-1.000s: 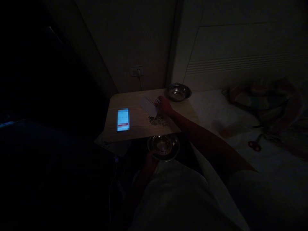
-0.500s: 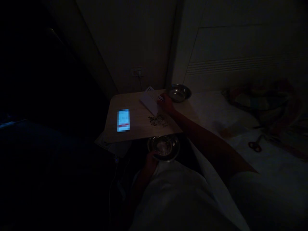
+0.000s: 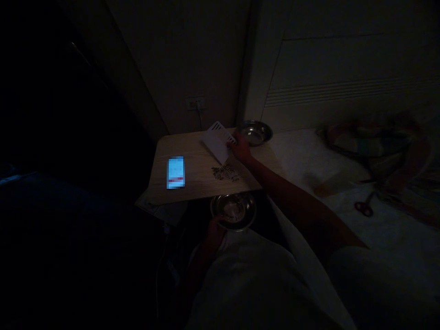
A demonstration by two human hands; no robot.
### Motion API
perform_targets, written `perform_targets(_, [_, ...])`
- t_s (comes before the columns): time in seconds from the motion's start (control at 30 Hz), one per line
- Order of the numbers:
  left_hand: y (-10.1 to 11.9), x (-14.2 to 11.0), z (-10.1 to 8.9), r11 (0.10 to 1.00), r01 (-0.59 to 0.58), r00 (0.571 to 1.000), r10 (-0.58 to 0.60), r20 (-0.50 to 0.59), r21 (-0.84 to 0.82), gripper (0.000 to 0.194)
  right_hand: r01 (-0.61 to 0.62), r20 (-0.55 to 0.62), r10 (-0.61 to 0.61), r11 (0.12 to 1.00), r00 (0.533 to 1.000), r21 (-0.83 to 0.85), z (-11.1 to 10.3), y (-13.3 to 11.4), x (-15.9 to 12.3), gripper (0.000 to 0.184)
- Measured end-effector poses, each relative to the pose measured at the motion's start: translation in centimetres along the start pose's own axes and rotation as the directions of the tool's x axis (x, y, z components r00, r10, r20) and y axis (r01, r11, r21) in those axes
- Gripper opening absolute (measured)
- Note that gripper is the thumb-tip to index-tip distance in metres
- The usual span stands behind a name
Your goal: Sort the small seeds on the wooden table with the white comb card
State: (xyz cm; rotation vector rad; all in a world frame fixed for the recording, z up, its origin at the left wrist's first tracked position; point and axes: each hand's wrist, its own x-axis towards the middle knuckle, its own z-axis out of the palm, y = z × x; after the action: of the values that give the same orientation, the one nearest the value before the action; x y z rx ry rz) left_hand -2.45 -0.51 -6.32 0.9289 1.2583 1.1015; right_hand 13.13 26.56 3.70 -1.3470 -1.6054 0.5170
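White slotted scraper point(image 3: 213, 143): on or just above the wooden tabletop point(image 3: 195, 169), tilted, one corner beside the scattered dark bits point(image 3: 225, 173). Looks light, thin, fairly stiff, probably smooth; likely best gripped by its slotted edge, where the right hand point(image 3: 240, 149) has it. Right fingers closed on that edge, forearm slanting in from the right (light poor, finger detail lost). Left hand point(image 3: 215, 228) low, below the tabletop's near edge, fingers narrowed on the near-left rim of a metal bowl point(image 3: 252, 217). Second bowl point(image 3: 257, 138) at the far right corner, just beyond the right hand; lit phone point(image 3: 175, 172) on the left side
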Motion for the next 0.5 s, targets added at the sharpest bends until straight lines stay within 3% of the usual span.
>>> perform_targets(0.5, [-1.5,0.6,0.0,1.0,-0.005,0.999,0.004,-0.05,-0.024,0.035,-0.004,0.009,0.004,1.0,1.0,-0.005,-0.1,0.1,0.0,0.02])
